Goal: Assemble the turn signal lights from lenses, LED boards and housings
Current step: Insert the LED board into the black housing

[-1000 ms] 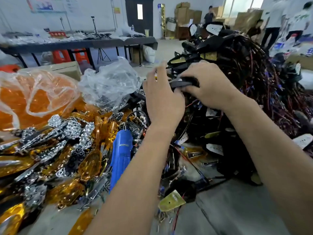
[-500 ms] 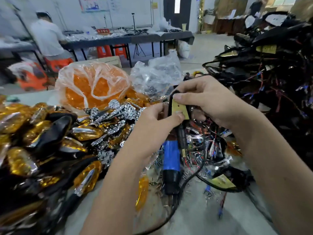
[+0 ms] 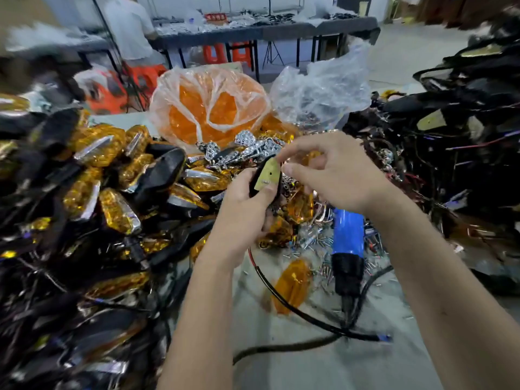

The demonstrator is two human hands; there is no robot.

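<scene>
My left hand (image 3: 247, 212) grips a black housing with a yellowish LED board (image 3: 267, 174) seated in it, thumb pressing on the board's lower end. A black wire (image 3: 284, 302) trails from it down over the table. My right hand (image 3: 332, 171) hovers just right of the board with fingers curled, its thumb tip close to the board's edge; it holds nothing that I can see. Chrome reflectors (image 3: 247, 150) lie just behind the hands. One loose amber lens (image 3: 292, 282) lies on the table below.
Assembled amber-and-black lights (image 3: 112, 192) pile up at the left. A bag of amber lenses (image 3: 208, 108) and a clear bag (image 3: 320, 91) stand behind. Black wired housings (image 3: 450, 130) heap at the right. A blue power screwdriver (image 3: 347, 249) lies among scattered screws. A person stands at the far table.
The view swung left from the housing pile to the table. The housing with its board came down in front of me, and my right hand has come off it.
</scene>
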